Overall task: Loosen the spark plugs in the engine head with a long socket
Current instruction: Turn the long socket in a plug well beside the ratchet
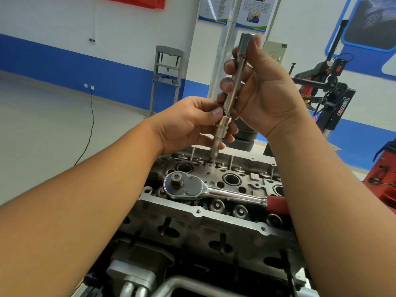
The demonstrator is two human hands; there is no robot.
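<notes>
Steel fills both grips: the right hand (260,91) curls its fingers (230,67) round a long extension bar (235,78), which stands nearly upright and leans a little to the right, its wider upper end showing above the hand; the left hand (188,125) pinches the long socket (220,133) just below, thumb pressed at the socket's top collar, the other fingers wrapped behind its narrower shaft; bar and socket meet end to end between the two hands, in one line; whether they are fully seated together I cannot tell; the socket's lower tip hangs just above the engine head (214,213), close to a small bolt on its far edge; across the top of the head lies a ratchet wrench (192,187), drive square facing up, chrome shank running right to a red handle (276,203) that passes behind the right forearm; round plug wells (231,179) open in a row along the head, one just beyond the shank; the plugs themselves are too deep to see; farther out, a grey metal stand (168,76) rests against the blue-and-white wall, a black cable (91,125) trails over the pale floor, and a red and black tyre machine (334,93) stands at right.
</notes>
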